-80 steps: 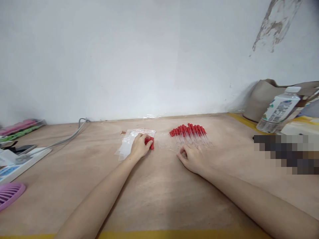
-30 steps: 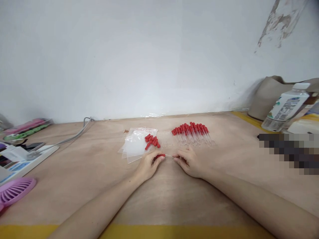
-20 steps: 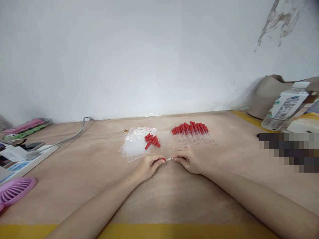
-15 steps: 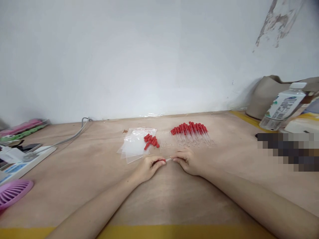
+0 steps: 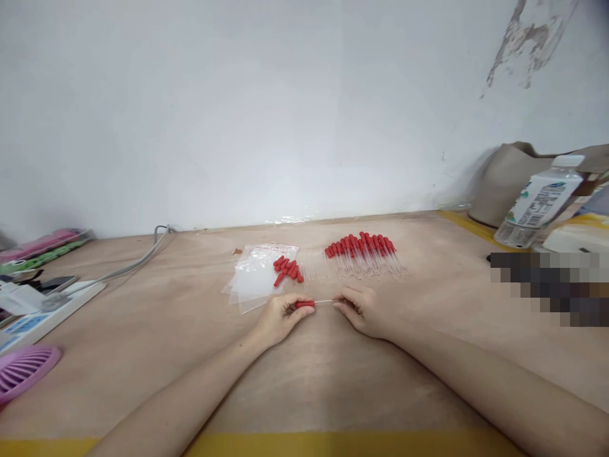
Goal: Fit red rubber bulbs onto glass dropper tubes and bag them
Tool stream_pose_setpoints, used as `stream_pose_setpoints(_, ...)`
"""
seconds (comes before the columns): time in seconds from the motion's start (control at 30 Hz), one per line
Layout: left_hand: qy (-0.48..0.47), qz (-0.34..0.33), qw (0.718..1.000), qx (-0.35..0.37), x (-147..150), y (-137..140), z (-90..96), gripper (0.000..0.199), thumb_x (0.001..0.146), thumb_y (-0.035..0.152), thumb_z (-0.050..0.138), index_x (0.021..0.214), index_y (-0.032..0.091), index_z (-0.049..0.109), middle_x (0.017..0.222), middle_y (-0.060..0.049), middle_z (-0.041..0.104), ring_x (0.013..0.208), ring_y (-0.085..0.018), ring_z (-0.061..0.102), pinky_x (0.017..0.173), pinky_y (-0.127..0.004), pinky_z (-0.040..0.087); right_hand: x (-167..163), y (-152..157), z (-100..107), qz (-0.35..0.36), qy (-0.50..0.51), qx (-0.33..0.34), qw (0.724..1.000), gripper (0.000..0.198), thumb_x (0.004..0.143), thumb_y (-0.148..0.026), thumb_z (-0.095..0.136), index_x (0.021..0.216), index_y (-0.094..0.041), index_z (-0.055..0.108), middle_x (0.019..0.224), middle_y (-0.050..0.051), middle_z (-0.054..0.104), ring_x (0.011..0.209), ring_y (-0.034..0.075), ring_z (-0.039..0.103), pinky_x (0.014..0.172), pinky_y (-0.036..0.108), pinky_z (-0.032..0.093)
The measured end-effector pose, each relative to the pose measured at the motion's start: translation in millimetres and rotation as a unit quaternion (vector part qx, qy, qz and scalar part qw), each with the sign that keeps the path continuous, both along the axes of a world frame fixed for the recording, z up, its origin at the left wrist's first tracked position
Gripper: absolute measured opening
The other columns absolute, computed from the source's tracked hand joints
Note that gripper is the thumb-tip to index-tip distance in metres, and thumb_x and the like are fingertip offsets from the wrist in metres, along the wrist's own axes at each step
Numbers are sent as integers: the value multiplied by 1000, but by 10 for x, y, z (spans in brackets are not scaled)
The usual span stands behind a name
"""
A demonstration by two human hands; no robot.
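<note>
My left hand [image 5: 281, 316] pinches a red rubber bulb [image 5: 305, 304] between thumb and fingers. A thin clear dropper tube [image 5: 324, 301] runs from the bulb's right end to my right hand [image 5: 358, 310], whose thumb and fingertips are closed on its far end. Beyond my left hand lies a small heap of loose red bulbs [image 5: 287, 269], partly on clear plastic zip bags [image 5: 252, 279]. Several bare clear tubes [image 5: 314, 265] lie beside the heap. Farther right rests a row of droppers with red bulbs [image 5: 361, 251], their tubes pointing toward me.
On the left are a power strip [image 5: 61, 311] with a grey cable [image 5: 137, 261], a purple fan [image 5: 28, 371] and a pink and green packet [image 5: 47, 247]. A water bottle [image 5: 542, 200] leans by a grey-beige bag [image 5: 499, 181] at right. A wall stands behind the table.
My left fingers have shifted on the red bulb, so more of it shows. My hands are slightly farther apart, with more clear tube visible between them. The view has shifted a little.
</note>
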State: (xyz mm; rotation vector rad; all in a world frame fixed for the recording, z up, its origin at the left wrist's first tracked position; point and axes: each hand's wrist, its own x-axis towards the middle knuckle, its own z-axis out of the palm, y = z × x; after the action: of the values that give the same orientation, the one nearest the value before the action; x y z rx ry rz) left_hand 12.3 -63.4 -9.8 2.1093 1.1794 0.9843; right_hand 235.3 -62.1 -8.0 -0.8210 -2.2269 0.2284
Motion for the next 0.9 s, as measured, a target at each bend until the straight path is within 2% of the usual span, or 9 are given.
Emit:
stream_pose_setpoints(0.2, 14, -5, 1000, -23, 2, -8, 7, 23, 77, 34, 58, 87, 16, 67, 80, -4, 69, 68, -16, 62, 64, -27, 50, -29, 69, -100, 10, 8, 9, 1000, 21, 88, -24, 37, 86, -19, 57, 76, 4, 60, 70, 15, 55, 61, 25, 43)
stream_pose_setpoints(0.4, 15, 3, 999, -28, 16, -36, 46, 23, 76, 34, 58, 85, 14, 68, 75, -5, 69, 64, -16, 61, 59, -25, 49, -51, 70, -110, 15, -6, 35, 999, 24, 89, -24, 36, 86, -17, 59, 74, 5, 59, 66, 14, 53, 60, 25, 41)
stream_pose_setpoints(0.9, 42, -29, 999, -9, 22, -39, 28, 19, 76, 29, 58, 86, 16, 68, 79, -4, 69, 69, -16, 62, 63, -25, 49, -125, 36, -111, -15, -93, 15, 995, 27, 89, -26, 35, 79, -17, 59, 70, 5, 60, 60, 13, 52, 55, 24, 35)
